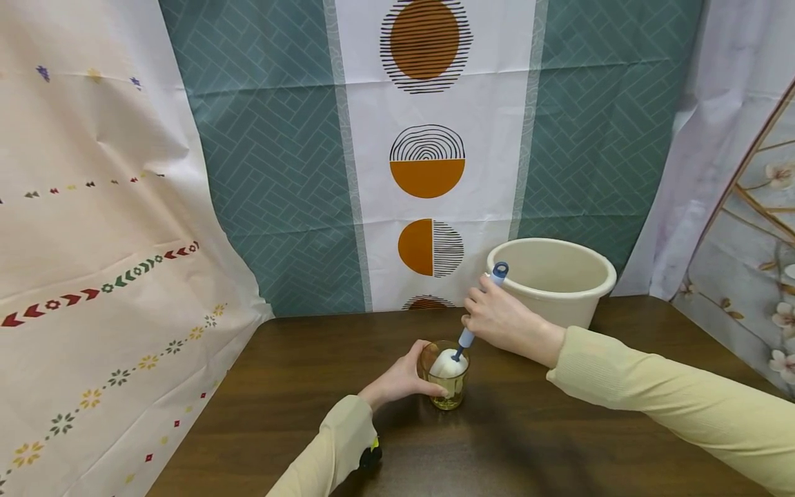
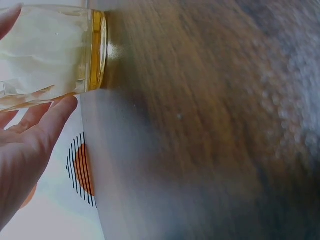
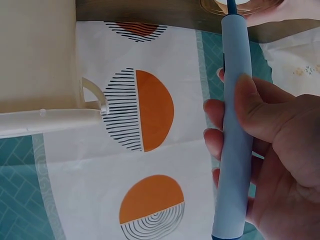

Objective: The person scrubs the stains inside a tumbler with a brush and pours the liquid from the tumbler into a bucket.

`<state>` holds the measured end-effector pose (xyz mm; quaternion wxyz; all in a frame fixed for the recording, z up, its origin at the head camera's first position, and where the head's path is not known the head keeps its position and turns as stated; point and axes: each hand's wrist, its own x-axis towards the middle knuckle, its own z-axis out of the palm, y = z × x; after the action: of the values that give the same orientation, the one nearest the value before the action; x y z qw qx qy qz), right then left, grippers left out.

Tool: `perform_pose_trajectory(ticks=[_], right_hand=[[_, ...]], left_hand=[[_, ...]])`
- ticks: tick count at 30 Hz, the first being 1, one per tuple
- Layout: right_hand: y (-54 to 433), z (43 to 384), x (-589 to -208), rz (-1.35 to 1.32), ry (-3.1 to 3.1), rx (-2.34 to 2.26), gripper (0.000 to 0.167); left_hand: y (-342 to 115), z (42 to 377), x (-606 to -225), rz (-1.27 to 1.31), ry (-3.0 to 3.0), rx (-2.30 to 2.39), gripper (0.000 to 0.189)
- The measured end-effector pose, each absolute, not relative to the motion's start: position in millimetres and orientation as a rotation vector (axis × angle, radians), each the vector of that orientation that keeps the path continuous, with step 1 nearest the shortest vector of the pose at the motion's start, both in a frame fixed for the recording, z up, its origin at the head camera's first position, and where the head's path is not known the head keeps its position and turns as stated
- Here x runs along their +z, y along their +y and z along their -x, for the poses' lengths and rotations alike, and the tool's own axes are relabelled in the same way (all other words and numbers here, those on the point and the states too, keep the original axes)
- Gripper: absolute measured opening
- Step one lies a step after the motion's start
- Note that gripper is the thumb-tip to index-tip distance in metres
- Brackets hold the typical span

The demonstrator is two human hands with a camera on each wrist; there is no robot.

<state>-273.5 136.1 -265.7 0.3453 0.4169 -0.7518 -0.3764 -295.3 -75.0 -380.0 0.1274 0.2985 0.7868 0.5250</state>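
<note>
An amber-tinted drinking glass (image 1: 451, 399) stands upright on the wooden table. My left hand (image 1: 400, 379) grips it from the left, thumb on the near side and fingers round the far side. Inside the glass sits the white sponge head (image 1: 444, 366) of a cup brush, which fills much of the glass in the left wrist view. My right hand (image 1: 506, 319) holds the brush's light blue handle (image 3: 235, 125), its thumb along one side and fingers curled round the other. The handle slants up to the right, ending in a dark blue loop (image 1: 500, 268).
A cream plastic bucket (image 1: 568, 312) stands at the back right, just behind my right hand. The dark wooden table (image 1: 298, 386) ends at a patterned curtain (image 1: 279, 172) behind. Printed cloth (image 1: 112, 331) hangs along the left side.
</note>
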Motion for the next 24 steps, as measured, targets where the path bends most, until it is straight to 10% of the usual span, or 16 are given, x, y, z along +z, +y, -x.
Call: perform_pose_trajectory(ticks=[24], right_hand=[[143, 271, -262, -1.192, -1.869, -1.048, 0.007]], left_hand=[[-74, 313, -403, -0.827, 2.346, 1.481, 0.069]])
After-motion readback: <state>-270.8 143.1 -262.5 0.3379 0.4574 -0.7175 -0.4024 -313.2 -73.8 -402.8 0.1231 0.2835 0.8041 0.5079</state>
